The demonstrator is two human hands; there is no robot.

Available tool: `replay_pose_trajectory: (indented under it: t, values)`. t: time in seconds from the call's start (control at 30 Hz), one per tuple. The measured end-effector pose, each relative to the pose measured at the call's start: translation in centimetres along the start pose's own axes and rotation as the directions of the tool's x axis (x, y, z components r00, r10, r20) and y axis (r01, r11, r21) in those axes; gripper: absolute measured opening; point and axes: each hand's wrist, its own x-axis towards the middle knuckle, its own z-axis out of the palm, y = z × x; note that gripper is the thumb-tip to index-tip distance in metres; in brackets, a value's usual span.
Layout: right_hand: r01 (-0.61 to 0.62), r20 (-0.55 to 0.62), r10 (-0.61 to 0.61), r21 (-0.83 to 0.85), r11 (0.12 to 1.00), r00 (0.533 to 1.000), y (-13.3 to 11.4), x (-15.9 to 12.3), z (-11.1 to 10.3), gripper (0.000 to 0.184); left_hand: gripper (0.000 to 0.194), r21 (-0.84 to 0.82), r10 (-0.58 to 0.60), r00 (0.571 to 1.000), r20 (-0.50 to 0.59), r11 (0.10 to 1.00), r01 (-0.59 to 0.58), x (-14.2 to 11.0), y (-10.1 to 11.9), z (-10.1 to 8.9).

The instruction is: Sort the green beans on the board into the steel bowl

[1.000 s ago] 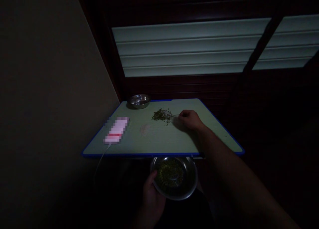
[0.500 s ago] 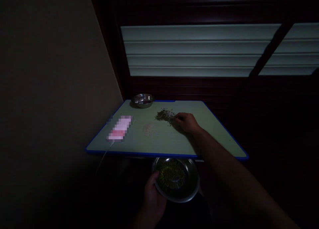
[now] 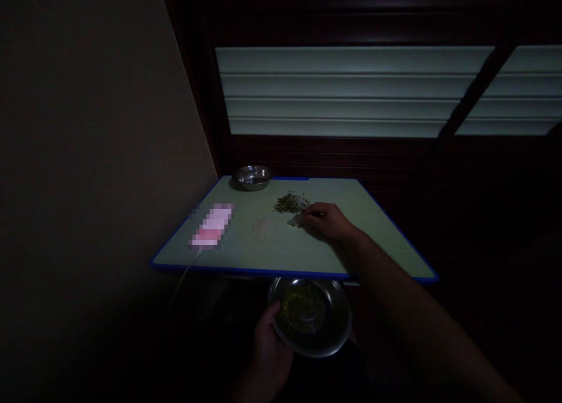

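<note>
My left hand [image 3: 268, 347] grips the rim of a steel bowl [image 3: 338, 327] of small green grains, held just below the front edge of the pale green table [image 3: 307, 248]. My right hand [image 3: 327, 220] rests on the tabletop with its fingers curled, at the near right side of a small heap of green grains [image 3: 287, 203]. A small pale thing [image 3: 295, 219] lies at its fingertips; I cannot make out what it is.
An empty steel bowl [image 3: 252, 176] stands at the table's far left corner. A pink-lit phone [image 3: 211, 225] with a white cable lies on the left side. A faint pale patch [image 3: 262, 226] marks the table's middle. A wall runs along the left; a shuttered window lies behind.
My right hand has slid left and toward me along the heap's edge, drawing a few grains with it. The left hand and its bowl have barely moved.
</note>
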Motion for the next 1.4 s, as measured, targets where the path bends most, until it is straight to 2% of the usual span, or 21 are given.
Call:
replay_pose_trajectory:
  t: [0.13, 0.33, 0.43, 0.77, 0.93, 1.23, 1.4]
  values:
    - [-0.032, 0.004, 0.032, 0.072, 0.997, 0.999, -0.3, -0.3, -0.4, 0.019, 0.02, -0.007, -0.004, 1.0, -0.013, 1.0, 0.004, -0.3, 0.1, 0.3]
    - [-0.193, -0.115, 0.209, 0.13, 0.972, 0.971, -0.3, -0.4, -1.4, 0.024, 0.02, 0.009, -0.003, 1.0, -0.009, 1.0, 0.004, -0.5, 0.3, 0.3]
    - [-0.253, -0.081, 0.268, 0.156, 0.955, 0.96, -0.2, -0.6, -1.8, 0.026, 0.018, 0.027, -0.003, 1.0, 0.002, 1.0, 0.003, -0.4, 0.3, 0.1]
    - [-0.24, 0.06, 0.233, 0.212, 0.947, 0.971, -0.4, -0.9, -1.8, 0.028, 0.018, 0.007, 0.003, 1.0, 0.006, 1.0, -0.003, -0.3, 0.2, -0.2]
    - [-0.209, 0.087, 0.195, 0.206, 0.956, 0.977, -0.4, -0.8, -1.5, 0.028, 0.019, -0.018, 0.0, 1.0, 0.001, 1.0, 0.0, -0.4, 0.3, -0.2]
    - [-0.236, 0.149, 0.204, 0.243, 0.941, 0.967, -0.8, -0.9, -1.4, 0.027, 0.029, -0.017, -0.015, 1.0, -0.021, 1.0, 0.015, -0.3, 0.4, -0.2]
    - [-0.217, 0.056, 0.209, 0.209, 0.954, 0.976, -0.9, -0.8, -1.6, 0.023, 0.031, -0.024, -0.003, 1.0, -0.011, 1.0, 0.003, -0.3, 0.4, 0.0]
